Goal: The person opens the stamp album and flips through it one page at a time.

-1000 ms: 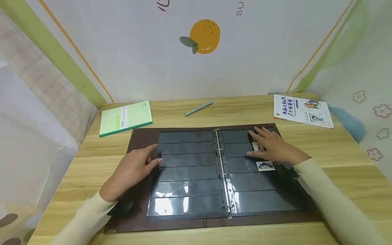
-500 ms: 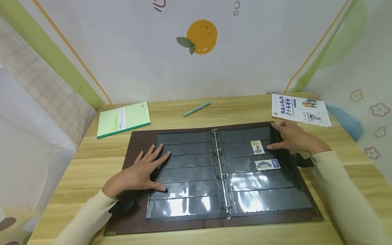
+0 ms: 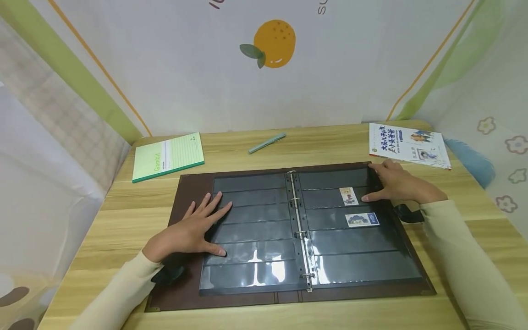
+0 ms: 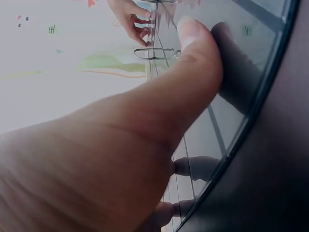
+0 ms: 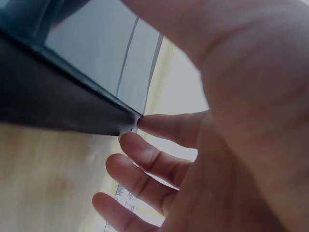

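An open binder [image 3: 288, 293] lies at the table's [image 3: 264, 149] middle. Behind it a notebook [image 3: 168, 156] sits toward the back left corner, a pen [image 3: 266, 142] at the back edge, and a booklet [image 3: 408, 145] toward the back right corner.

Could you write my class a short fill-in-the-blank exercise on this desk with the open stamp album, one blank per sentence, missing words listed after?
1. The open album shows ____ stamps, both on its right-hand page.
2. The left hand presses flat on the album's ____ page.
3. The notebook at the desk's far left corner has a ____ cover.
4. Between the notebook and the book lies a ____.

Missing words: two; left; green; pen
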Available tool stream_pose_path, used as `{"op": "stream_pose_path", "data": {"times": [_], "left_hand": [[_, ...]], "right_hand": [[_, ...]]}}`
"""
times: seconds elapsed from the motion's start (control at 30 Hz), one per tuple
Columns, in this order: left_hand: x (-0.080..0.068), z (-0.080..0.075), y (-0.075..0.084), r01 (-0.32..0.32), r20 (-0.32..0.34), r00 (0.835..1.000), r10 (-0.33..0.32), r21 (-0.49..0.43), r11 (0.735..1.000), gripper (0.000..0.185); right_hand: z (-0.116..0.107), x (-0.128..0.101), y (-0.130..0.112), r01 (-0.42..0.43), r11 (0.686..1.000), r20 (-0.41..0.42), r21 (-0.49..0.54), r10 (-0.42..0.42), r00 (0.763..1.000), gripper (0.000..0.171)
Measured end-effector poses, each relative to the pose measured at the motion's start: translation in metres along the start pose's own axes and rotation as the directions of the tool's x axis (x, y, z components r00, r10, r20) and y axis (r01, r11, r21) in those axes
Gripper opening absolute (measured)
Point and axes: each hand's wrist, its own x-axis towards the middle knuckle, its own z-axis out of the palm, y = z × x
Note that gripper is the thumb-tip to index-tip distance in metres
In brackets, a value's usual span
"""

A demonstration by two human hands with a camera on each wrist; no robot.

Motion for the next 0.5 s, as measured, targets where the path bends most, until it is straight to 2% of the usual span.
{"op": "stream_pose_path", "data": {"times": [0.13,0.3,0.5], "left_hand": [[0.0,0.001,-0.001,0.0,0.0,1.0,0.0,0.001,1.0,0.114],[0.0,0.001,0.0,0.001,0.002,1.0,-0.001,0.001,1.0,0.114],[-0.002,0.0,0.002,0.008,0.005,1.0,-0.008,-0.003,1.0,0.113]], "right_hand": [[0.0,0.0,-0.001,-0.004,0.999,-0.008,0.036,0.004,1.0,0.123],[-0.003,-0.001,-0.004,0.032,0.998,-0.033,0.062,-0.03,0.999,0.12],[-0.007,-0.007,-0.015,0.097,0.975,-0.061,0.202,-0.086,0.994,0.111]]}}
